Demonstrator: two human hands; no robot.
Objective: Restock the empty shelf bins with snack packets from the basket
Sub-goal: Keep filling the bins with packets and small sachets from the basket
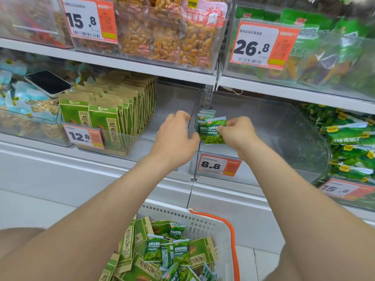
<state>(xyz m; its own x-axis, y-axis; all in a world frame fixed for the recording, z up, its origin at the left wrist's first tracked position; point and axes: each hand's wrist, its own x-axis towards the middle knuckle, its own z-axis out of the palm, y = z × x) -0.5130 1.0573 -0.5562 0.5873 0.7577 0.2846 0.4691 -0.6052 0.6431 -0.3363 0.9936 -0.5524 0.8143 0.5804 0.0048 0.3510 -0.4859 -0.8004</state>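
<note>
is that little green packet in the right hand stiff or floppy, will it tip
Probably light and stiff: the right hand pinches the green packet by one edge, yet it looks flat. Glossy film, so maybe slippery. Might tip; the packets behind stand against the bin wall.

Clear bin (274, 136) mostly bare — green packets (204, 119) crowd its left corner.

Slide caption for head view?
Right hand holds a green pea packet in the clear bin; left hand at its wall.

My right hand (236, 132) pinches a green packet (215, 132) upright in the clear bin (284, 122), against a short row (204, 116). Loose packets (168, 252) fill my basket (203, 222).
</note>
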